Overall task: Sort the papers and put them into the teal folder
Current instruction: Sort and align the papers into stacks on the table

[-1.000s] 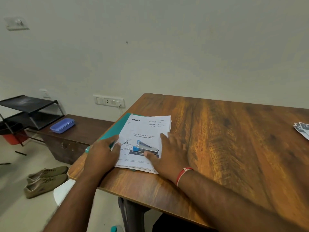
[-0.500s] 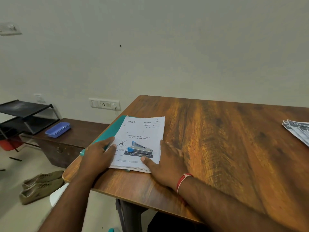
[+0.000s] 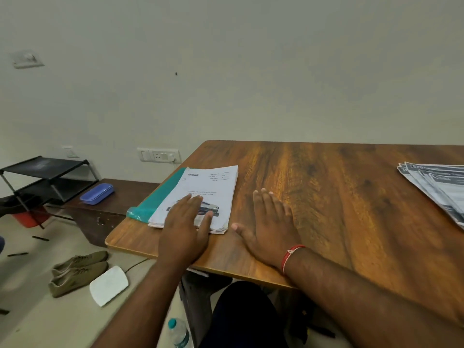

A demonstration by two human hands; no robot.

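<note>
"Why is your left hand on the pile?"

"My left hand [image 3: 185, 227] lies flat on the stack of white printed papers [image 3: 208, 182], fingers straight and gripping nothing, so the sheets do not slide. The stack rests on the flat teal plastic folder [image 3: 160, 197], at the left corner of the brown wooden table [image 3: 339, 209]."

"And the right?"

"My right hand [image 3: 268, 227] is flat on the bare wood just beside the stack, fingers straight, holding nothing. I think it is free to fetch the grey printed sheets [image 3: 439, 187] lying well apart on the right."
</note>
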